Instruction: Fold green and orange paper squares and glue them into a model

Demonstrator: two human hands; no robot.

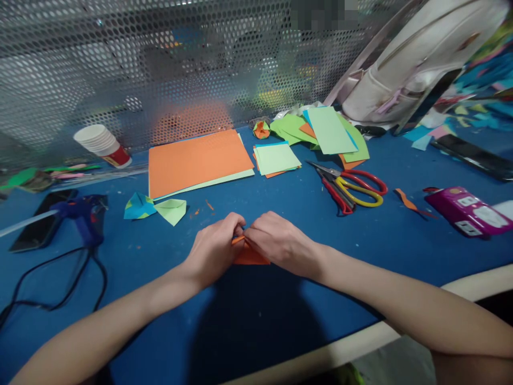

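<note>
Between my two hands is a small piece of orange paper (251, 254), partly folded and partly covered by my fingers. My left hand (216, 247) is closed on its left side, with the thumb and fingertips pinching a raised fold. Pressed in from the other side, my right hand (280, 241) grips the same paper near its top. The fingertips of both hands almost meet. Beyond my left hand lie a folded light green paper piece (172, 210) and a folded blue one (139, 206).
Orange sheets (200, 163) and small green squares (278, 159) lie behind my hands. Scissors (352, 187) and a purple case (467, 210) sit to the right. Left are a glue gun (82, 216), a phone (38, 227) and paper cups (102, 144). A perforated metal panel (120, 69) stands behind.
</note>
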